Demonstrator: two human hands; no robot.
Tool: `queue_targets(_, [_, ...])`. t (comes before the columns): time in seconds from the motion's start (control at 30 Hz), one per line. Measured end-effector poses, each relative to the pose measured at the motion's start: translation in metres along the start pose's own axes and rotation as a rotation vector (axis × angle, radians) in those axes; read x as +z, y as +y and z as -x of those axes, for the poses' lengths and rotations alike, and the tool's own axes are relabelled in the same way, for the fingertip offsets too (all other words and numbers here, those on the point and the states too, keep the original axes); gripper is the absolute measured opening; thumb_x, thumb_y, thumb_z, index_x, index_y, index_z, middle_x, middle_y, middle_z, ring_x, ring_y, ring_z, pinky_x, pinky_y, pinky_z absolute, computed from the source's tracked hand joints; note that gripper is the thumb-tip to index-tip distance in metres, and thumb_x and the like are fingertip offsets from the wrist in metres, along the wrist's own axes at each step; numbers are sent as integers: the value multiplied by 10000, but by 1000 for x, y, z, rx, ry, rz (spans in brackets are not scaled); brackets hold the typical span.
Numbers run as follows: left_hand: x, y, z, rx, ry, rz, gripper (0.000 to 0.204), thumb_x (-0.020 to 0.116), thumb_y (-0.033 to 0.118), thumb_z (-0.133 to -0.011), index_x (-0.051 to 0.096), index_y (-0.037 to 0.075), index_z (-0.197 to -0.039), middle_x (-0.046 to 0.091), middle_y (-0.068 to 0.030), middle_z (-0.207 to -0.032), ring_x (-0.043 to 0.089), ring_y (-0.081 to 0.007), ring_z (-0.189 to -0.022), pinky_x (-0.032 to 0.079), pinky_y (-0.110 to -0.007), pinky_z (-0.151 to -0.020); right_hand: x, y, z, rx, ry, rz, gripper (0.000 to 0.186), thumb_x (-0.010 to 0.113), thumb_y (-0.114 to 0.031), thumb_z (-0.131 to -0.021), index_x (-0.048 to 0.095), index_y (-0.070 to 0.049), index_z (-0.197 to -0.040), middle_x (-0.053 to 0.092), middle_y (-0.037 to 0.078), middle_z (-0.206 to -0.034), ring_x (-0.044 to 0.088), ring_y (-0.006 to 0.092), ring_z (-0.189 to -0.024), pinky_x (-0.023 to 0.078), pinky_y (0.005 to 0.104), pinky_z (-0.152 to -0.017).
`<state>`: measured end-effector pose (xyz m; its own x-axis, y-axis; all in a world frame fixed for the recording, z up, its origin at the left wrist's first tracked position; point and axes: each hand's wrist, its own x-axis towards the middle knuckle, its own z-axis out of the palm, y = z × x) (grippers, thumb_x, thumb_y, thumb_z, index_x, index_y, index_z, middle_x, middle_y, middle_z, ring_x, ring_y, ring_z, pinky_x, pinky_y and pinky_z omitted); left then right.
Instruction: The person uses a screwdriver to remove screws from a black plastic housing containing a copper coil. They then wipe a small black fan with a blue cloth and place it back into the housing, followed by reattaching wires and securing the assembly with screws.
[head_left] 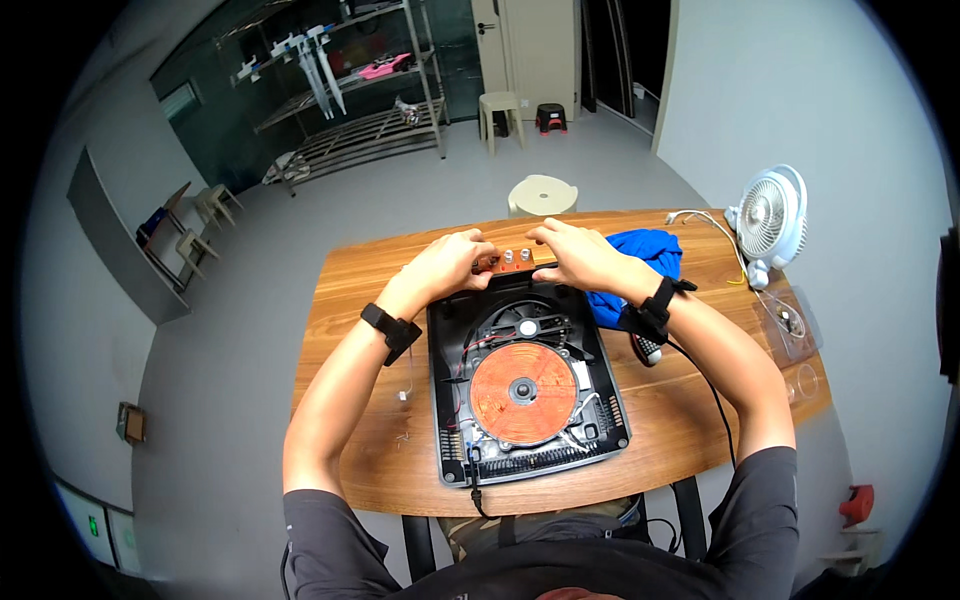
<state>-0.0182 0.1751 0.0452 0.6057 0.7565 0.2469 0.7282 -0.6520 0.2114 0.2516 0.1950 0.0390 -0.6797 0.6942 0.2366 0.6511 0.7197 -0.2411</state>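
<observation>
On the wooden table in front of me lies an induction cooker (437, 400) with its inside uncovered. A round copper coil (505, 395) fills its near half, and a black cooling fan (500, 322) sits beyond it. At the cooker's far edge is a narrow orange-brown circuit board (512, 266) with small silvery round parts. My left hand (450, 262) has its fingers closed round the board's left end. At the other end, my right hand (580, 258) holds the board between thumb and forefinger. The hands partly hide both ends of the board.
Right of the cooker lie a blue cloth (645, 255) and a dark remote control (646, 348). A white fan (770, 215) and a clear plastic box (790, 325) stand at the table's right. A stool (543, 195) is beyond the far edge. A black cable runs beside my right arm.
</observation>
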Motion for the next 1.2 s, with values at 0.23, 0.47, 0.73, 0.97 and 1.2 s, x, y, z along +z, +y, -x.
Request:
queue_targets(0.23, [22, 22, -28, 54, -57, 28, 411, 758, 174, -808, 734, 63, -1203, 697, -150, -1078, 691, -376, -1002, 574, -449, -907, 20, 35, 16, -13, -20, -98, 579, 816, -334, -879, 614, -43, -1337, 658, 185, -1230, 637, 392, -1169, 537, 471, -975])
queue_targets(0.47, [51, 16, -28, 35, -71, 37, 322, 747, 182, -813, 742, 73, -1116, 691, -144, -1020, 699, -378, -953, 578, -461, -843, 43, 57, 22, 12, -29, -194, 529, 853, -330, -838, 708, -25, -1246, 655, 167, -1076, 638, 360, -1045, 524, 433, -917])
queue_targets(0.73, [75, 14, -33, 10, -46, -19, 311, 754, 204, -815, 732, 85, -1101, 706, -134, -1027, 692, -367, -965, 568, -456, -841, 60, 78, 15, 15, -80, -219, 484, 885, -266, -799, 743, -36, -1201, 640, 174, -1092, 610, 340, -1106, 499, 420, -973])
queue_targets(0.97, [84, 6, -32, 59, -33, -100, 265, 759, 221, -809, 741, 87, -1037, 709, -128, -1015, 681, -359, -973, 557, -466, -858, 61, 78, 16, 14, -82, -243, 439, 885, -207, -782, 750, -15, -1153, 653, 187, -1094, 610, 363, -1120, 498, 429, -994])
queue_targets(1.2, [85, 12, -28, 65, 21, -84, 277, 784, 242, -844, 741, 79, -1065, 705, -135, -1033, 679, -366, -979, 558, -468, -862, 60, 82, 18, -22, -77, -211, 420, 865, -208, -816, 748, -12, -1168, 643, 167, -1044, 616, 337, -1060, 504, 419, -940])
